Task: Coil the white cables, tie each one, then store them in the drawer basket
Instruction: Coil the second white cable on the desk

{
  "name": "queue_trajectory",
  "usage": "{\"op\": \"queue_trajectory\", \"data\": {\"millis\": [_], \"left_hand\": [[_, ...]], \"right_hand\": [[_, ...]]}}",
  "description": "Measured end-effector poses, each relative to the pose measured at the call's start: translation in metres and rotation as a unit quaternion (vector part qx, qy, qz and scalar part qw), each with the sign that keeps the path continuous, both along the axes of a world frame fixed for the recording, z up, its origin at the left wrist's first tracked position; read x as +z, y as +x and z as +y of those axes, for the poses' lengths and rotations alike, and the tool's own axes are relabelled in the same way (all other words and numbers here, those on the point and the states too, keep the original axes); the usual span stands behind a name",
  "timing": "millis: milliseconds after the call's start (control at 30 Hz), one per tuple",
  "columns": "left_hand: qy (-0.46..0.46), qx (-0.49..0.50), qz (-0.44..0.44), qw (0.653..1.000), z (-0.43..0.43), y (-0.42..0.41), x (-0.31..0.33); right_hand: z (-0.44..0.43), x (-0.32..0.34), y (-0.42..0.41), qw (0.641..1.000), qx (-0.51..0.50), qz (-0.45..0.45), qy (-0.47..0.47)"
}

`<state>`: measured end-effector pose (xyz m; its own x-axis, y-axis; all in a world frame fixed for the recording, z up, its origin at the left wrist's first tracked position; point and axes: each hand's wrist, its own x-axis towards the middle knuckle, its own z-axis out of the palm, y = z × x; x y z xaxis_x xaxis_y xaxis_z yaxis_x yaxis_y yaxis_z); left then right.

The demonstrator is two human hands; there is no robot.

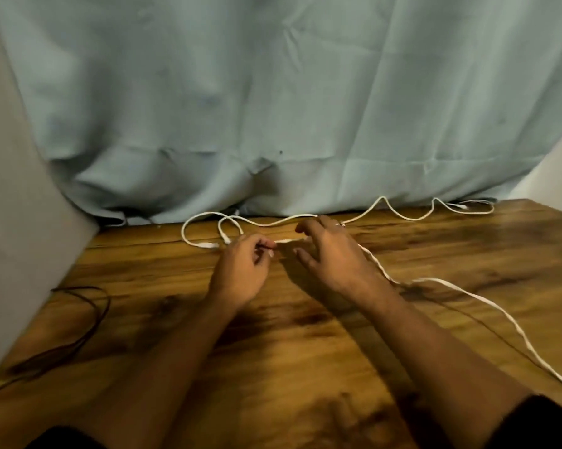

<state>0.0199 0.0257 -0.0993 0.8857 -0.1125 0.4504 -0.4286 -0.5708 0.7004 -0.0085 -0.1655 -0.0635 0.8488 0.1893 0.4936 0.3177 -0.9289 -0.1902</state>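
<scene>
Wooden table (305, 367) with strong dark grain. A creased pale blue cloth (273, 92) hangs behind it down to the back edge. There is a grey wall panel (20, 222) on the left.

We see two pale leads, both uncoiled and untied. The far white cable (273, 223) wanders along the back edge, with loops at its left end and two humps rising towards the right. Plug ends lie near the left loops. The near white cable (467, 296) starts between the hands, passes under the right palm and trails off to the lower right edge of the table.

The left hand (240, 270) is curled, thumb and fingertips pinching the end of the near white cable just above the wood. The right hand (331, 254) is just beside it with fingers spread and loosely extended, closed on nothing. The lead runs between its thumb and forefinger; we cannot tell whether it touches there. We note a ring (341, 224) on one finger.

A dark cable (91, 319) loops on the left part of the table, well apart from the hands. Dark sleeves (548, 422) show at the bottom corners.

The view is soft with blur, so we cannot read the plug types.
</scene>
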Motion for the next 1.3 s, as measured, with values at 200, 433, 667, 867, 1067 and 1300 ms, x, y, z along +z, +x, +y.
{"op": "queue_trajectory", "data": {"millis": [200, 433, 667, 867, 1067, 1300], "left_hand": [[0.081, 0.047, -0.062, 0.994, 0.005, 0.013, -0.021], [0.080, 0.142, -0.106, 0.981, 0.012, 0.026, -0.023], [0.088, 0.231, -0.088, 0.965, 0.015, 0.030, -0.020], [-0.051, 0.294, -0.120, 0.947, 0.024, 0.028, -0.010], [-0.057, 0.235, -0.044, 0.969, 0.034, 0.044, -0.024], [-0.147, -0.094, -0.014, 0.985, 0.009, 0.027, -0.009]], "right_hand": [[0.021, -0.032, 0.023, 0.996, 0.031, -0.012, -0.084], [-0.010, -0.024, 0.021, 0.991, 0.122, 0.044, 0.033], [-0.028, -0.019, 0.013, 0.982, 0.079, 0.168, 0.037], [-0.043, -0.014, 0.006, 0.977, 0.026, 0.209, 0.043], [-0.048, -0.018, 0.001, 0.975, 0.014, 0.206, 0.080], [-0.023, -0.030, 0.005, 0.980, 0.019, 0.113, 0.163]]}}
